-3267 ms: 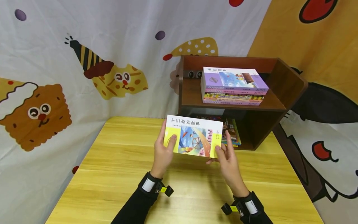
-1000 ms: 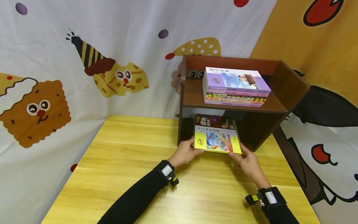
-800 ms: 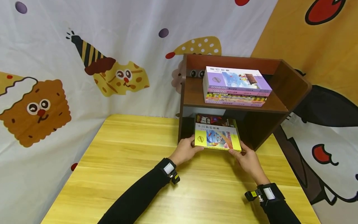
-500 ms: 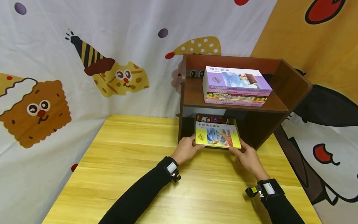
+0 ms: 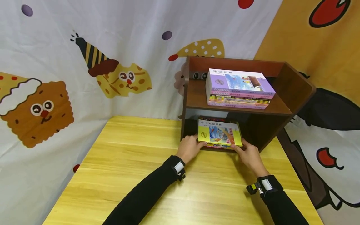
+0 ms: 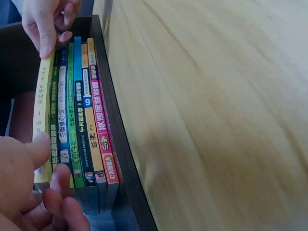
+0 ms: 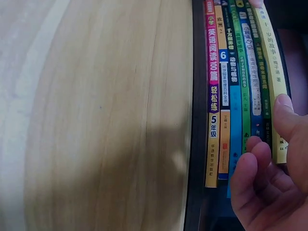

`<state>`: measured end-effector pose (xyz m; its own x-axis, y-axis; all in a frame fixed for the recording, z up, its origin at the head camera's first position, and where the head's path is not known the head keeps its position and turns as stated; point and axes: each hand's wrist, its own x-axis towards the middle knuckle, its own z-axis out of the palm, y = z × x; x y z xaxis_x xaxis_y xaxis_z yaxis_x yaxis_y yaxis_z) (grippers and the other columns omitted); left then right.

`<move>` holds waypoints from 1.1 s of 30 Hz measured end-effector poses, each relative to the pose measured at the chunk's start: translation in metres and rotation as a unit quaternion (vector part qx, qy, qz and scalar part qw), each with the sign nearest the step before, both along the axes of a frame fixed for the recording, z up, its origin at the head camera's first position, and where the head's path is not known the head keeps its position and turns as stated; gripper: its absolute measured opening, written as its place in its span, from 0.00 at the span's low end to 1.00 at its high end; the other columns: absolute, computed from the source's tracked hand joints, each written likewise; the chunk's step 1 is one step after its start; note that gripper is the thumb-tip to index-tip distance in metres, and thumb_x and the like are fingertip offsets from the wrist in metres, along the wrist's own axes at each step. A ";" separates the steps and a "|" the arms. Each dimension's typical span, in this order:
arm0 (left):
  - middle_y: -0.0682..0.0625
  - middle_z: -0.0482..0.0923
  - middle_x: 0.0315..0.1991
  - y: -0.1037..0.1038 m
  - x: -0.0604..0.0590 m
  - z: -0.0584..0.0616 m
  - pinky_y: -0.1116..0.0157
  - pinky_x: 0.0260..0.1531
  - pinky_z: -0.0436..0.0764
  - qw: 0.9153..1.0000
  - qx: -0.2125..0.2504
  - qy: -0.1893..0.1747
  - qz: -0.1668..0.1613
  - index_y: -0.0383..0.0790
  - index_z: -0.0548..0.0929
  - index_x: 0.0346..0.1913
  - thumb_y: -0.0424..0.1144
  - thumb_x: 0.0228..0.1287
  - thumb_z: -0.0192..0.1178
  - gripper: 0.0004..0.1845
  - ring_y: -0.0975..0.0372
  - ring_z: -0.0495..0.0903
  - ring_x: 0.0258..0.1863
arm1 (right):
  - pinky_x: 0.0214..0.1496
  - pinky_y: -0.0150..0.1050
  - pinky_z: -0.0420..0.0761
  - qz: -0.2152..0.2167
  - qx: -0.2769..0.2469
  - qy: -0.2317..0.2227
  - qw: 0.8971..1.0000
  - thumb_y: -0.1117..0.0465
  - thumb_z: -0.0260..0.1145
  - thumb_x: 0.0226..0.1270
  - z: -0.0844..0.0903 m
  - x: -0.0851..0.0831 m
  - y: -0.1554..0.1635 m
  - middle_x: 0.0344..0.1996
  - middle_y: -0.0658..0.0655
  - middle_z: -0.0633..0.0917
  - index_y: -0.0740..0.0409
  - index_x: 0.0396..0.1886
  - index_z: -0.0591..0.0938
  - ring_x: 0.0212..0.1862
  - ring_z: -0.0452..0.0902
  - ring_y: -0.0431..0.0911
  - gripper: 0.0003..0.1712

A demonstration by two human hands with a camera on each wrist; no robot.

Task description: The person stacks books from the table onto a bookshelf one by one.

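Note:
A yellow-and-white paperback book (image 5: 219, 132) lies flat at the top of a stack of books (image 6: 82, 120) in the shelf's lower compartment. My left hand (image 5: 189, 148) grips its left end, thumb on the spine and fingers around the corner. At the right end my right hand (image 5: 249, 155) holds it likewise, with the thumb (image 7: 284, 110) against the yellow spine. Below it, several coloured spines line up near the shelf's front edge. Part of a dark cover shows behind the yellow book.
The brown wooden shelf (image 5: 295, 90) stands at the back of the wooden table (image 5: 135, 150). On its upper level sits another stack of books (image 5: 240, 89), a purple-covered one uppermost. A printed cloth (image 5: 135, 18) hangs behind.
Both hands have carried the yellow book from in front of the shelf into the lower compartment. Over the last second it slid farther back, covering most of the dark cover beneath.

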<state>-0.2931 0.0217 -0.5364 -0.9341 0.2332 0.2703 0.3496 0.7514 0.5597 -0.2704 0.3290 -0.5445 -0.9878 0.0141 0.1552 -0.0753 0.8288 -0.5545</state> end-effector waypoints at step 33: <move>0.56 0.65 0.10 0.011 -0.011 0.002 0.67 0.09 0.65 0.993 -0.077 0.058 0.071 0.49 0.69 0.11 0.62 0.69 0.65 0.32 0.64 0.71 0.09 | 0.22 0.37 0.61 -0.011 0.046 0.032 0.998 0.38 0.63 0.76 0.003 -0.016 -0.004 0.18 0.52 0.72 0.62 0.62 0.78 0.19 0.66 0.45 0.33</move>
<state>-0.3040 0.0328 -0.5346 -0.9253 0.1473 0.3496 0.2887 0.8712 0.3971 -0.2865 0.3249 -0.5411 -0.9753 0.0184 0.2200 -0.0897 0.8775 -0.4712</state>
